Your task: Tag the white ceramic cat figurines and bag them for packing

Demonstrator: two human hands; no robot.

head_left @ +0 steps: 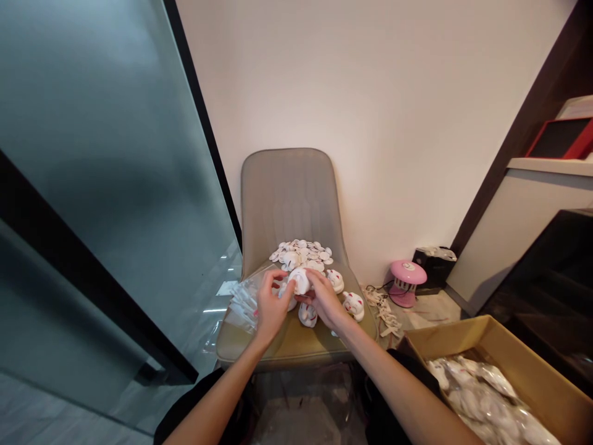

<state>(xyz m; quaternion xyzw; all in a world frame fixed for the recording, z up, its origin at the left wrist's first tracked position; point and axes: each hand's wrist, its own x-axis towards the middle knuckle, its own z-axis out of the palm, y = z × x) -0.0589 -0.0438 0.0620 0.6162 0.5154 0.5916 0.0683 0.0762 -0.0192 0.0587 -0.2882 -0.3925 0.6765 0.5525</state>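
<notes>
In front of me is a grey-beige chair (290,198), its seat covered with small items. Above the seat, a white rounded figurine (301,281) is held between my two hands. My left hand (272,304) is closed on its left side, thumb against it. From the other side, my right hand (325,300) grips it with the fingers partly hidden. Several similar white cat-like figurines with red marks lie close by, among them one figurine (354,306) to the right. Behind them spreads a pile of flat white round pieces (308,250). Clear plastic bags (244,304) lie left.
A cardboard box (482,330) with bagged white items stands at the lower right. On the floor are a pink mushroom-shaped device (407,281), a black box (435,266) and scattered white strips (386,315). A frosted glass panel (106,154) stands left.
</notes>
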